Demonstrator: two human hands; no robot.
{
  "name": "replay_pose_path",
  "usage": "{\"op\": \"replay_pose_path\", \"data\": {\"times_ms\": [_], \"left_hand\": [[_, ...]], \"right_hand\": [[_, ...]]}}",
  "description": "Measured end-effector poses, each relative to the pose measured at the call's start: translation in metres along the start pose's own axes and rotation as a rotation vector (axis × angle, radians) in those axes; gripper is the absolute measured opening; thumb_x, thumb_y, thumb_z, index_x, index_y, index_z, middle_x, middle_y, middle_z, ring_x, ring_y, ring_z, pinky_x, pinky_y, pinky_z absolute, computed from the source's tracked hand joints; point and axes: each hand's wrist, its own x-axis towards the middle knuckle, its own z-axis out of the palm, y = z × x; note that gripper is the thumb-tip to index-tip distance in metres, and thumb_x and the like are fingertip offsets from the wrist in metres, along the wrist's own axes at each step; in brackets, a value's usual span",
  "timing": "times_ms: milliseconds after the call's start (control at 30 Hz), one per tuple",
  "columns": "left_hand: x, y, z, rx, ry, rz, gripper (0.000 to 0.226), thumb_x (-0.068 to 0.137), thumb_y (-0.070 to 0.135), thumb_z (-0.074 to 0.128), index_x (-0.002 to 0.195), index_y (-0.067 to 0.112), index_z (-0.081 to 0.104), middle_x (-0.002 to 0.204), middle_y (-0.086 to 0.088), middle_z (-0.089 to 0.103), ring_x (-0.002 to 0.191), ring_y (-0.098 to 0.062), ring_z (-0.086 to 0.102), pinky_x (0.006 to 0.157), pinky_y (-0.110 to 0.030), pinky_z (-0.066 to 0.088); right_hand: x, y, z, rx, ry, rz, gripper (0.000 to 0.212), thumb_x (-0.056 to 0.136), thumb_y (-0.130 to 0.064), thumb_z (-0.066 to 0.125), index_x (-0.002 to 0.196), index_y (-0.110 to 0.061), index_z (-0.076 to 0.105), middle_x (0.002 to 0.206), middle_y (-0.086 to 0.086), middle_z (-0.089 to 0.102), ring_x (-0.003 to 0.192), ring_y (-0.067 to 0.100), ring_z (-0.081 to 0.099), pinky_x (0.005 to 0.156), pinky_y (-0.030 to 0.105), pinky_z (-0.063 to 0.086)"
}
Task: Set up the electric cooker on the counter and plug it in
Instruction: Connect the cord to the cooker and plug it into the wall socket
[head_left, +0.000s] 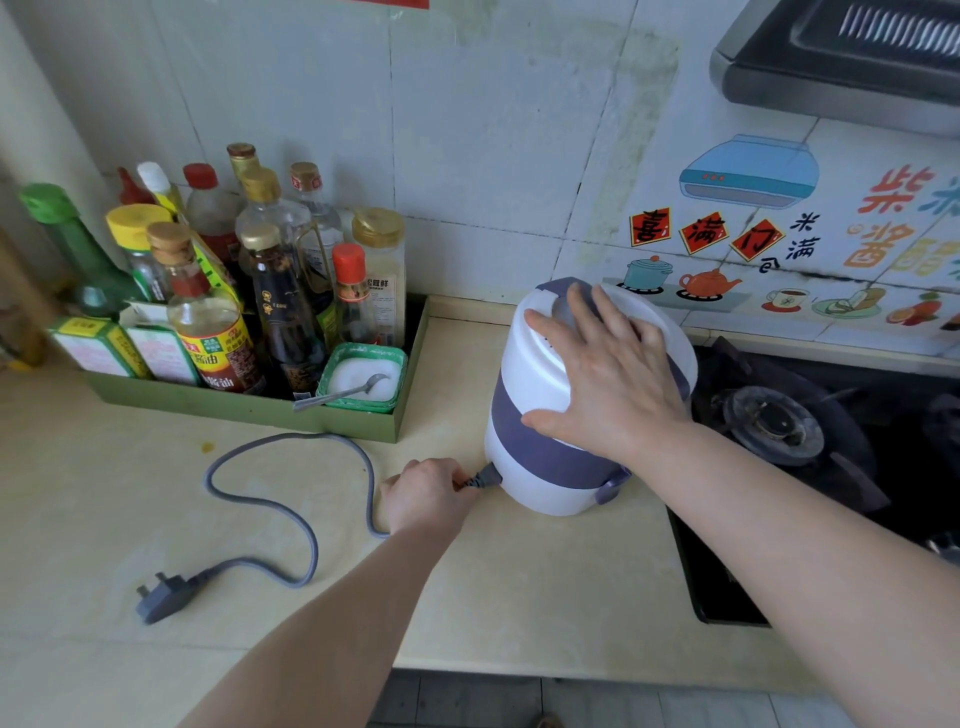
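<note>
A white and purple electric cooker (540, 415) stands upright on the cream counter (519, 582), beside the stove. My right hand (608, 374) lies flat on its lid, fingers spread. My left hand (426, 493) pinches the grey connector (485, 477) of the power cord at the cooker's lower left side. The grey cord (291, 514) loops across the counter to the left. Its wall plug (163, 597) lies loose on the counter at the lower left.
A green tray (249, 408) packed with several sauce bottles and a salt tub with a spoon (358, 387) stands at the back left. A black gas stove (789, 431) sits right of the cooker. A range hood (852, 57) hangs above. The counter's front edge runs below my arms.
</note>
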Motion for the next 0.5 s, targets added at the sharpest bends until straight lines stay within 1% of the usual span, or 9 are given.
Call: {"op": "replay_pose_path", "data": {"times_ms": [167, 267, 400, 500], "left_hand": [[0.002, 0.005, 0.003, 0.023, 0.019, -0.039, 0.012, 0.078, 0.04, 0.06, 0.08, 0.031, 0.068, 0.088, 0.001, 0.068, 0.083, -0.026, 0.059, 0.07, -0.028, 0.039], [0.003, 0.007, 0.004, 0.035, 0.016, -0.028, 0.014, 0.08, 0.039, 0.059, 0.083, 0.03, 0.07, 0.09, 0.0, 0.067, 0.083, -0.026, 0.058, 0.07, -0.028, 0.041], [0.003, 0.011, 0.006, 0.095, 0.019, -0.01, 0.015, 0.082, 0.037, 0.058, 0.084, 0.027, 0.069, 0.091, -0.001, 0.066, 0.077, -0.023, 0.05, 0.069, -0.029, 0.034], [0.005, 0.013, 0.006, 0.094, 0.013, -0.018, 0.015, 0.081, 0.035, 0.057, 0.083, 0.027, 0.069, 0.091, -0.001, 0.066, 0.077, -0.024, 0.049, 0.07, -0.03, 0.035]], "right_hand": [[0.002, 0.0, 0.002, -0.012, 0.003, -0.005, 0.092, 0.069, -0.062, 0.061, 0.145, -0.043, 0.013, 0.162, 0.005, 0.002, 0.15, 0.024, -0.001, 0.108, 0.046, 0.021], [0.003, 0.0, 0.002, -0.016, 0.0, -0.008, 0.092, 0.068, -0.062, 0.061, 0.144, -0.044, 0.012, 0.162, 0.005, 0.002, 0.15, 0.023, -0.001, 0.107, 0.046, 0.022], [0.003, -0.001, 0.003, -0.027, -0.004, -0.009, 0.092, 0.068, -0.06, 0.061, 0.144, -0.044, 0.012, 0.162, 0.005, 0.001, 0.15, 0.023, -0.001, 0.106, 0.046, 0.023], [0.004, -0.001, 0.003, -0.026, 0.002, -0.005, 0.092, 0.068, -0.059, 0.061, 0.144, -0.044, 0.013, 0.162, 0.006, 0.002, 0.15, 0.024, -0.001, 0.105, 0.047, 0.023]]}}
